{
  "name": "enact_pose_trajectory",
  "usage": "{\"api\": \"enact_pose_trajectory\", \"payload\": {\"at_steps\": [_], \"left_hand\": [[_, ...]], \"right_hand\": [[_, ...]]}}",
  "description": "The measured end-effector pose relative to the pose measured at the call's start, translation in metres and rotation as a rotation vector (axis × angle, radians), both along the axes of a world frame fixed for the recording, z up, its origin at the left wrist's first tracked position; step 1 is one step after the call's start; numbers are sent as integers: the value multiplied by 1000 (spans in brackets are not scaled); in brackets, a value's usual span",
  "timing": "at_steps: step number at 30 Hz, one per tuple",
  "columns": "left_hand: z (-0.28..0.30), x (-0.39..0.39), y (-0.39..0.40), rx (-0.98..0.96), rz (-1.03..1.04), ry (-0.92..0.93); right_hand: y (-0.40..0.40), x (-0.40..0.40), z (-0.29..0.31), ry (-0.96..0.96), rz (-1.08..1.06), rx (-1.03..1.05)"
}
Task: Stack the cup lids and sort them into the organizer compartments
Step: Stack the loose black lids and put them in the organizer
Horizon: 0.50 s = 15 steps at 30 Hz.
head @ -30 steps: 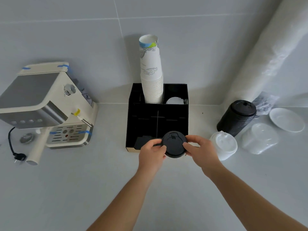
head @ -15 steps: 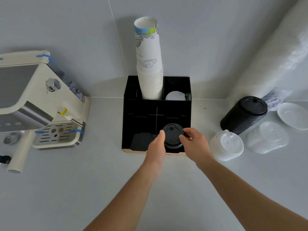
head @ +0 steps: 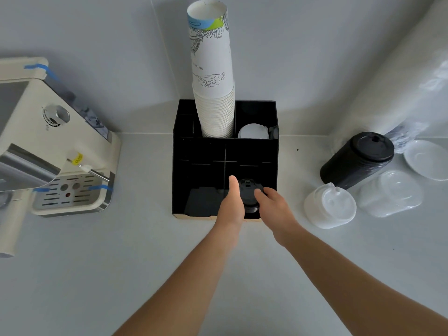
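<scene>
A black organizer (head: 224, 151) stands against the wall. Both hands hold a short stack of black lids (head: 248, 194) down inside its front right compartment. My left hand (head: 231, 201) grips the stack's left side and my right hand (head: 271, 204) grips its right side. The front left compartment holds a dark flat item (head: 202, 200). White lids (head: 252, 132) lie in the back right compartment. On the counter to the right are a tall stack of black lids (head: 356, 161), a stack of white lids (head: 329, 206) and a stack of clear lids (head: 391, 194).
A tall stack of paper cups (head: 213, 76) rises from the organizer's back left compartment. An espresso machine (head: 51, 146) sits at the left. A white saucer (head: 428, 158) and a long plastic sleeve (head: 397, 76) lie at the far right.
Both hands carried the black lid stack from in front of the organizer forward and down into its front right compartment. The camera moved closer.
</scene>
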<state>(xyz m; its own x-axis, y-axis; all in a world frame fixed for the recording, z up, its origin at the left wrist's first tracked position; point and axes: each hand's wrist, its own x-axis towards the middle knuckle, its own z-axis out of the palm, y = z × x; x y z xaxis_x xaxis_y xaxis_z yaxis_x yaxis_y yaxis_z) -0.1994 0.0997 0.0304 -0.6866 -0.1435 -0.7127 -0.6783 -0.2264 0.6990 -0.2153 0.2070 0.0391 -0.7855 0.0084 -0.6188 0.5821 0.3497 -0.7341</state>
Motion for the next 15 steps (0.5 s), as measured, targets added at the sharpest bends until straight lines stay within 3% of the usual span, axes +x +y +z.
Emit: {"api": "enact_pose_trajectory", "payload": {"at_steps": [15], "left_hand": [[13,-27,3,-71,-52,-180]], "right_hand": [[-9,-22,-4,-107,-8,55]]}}
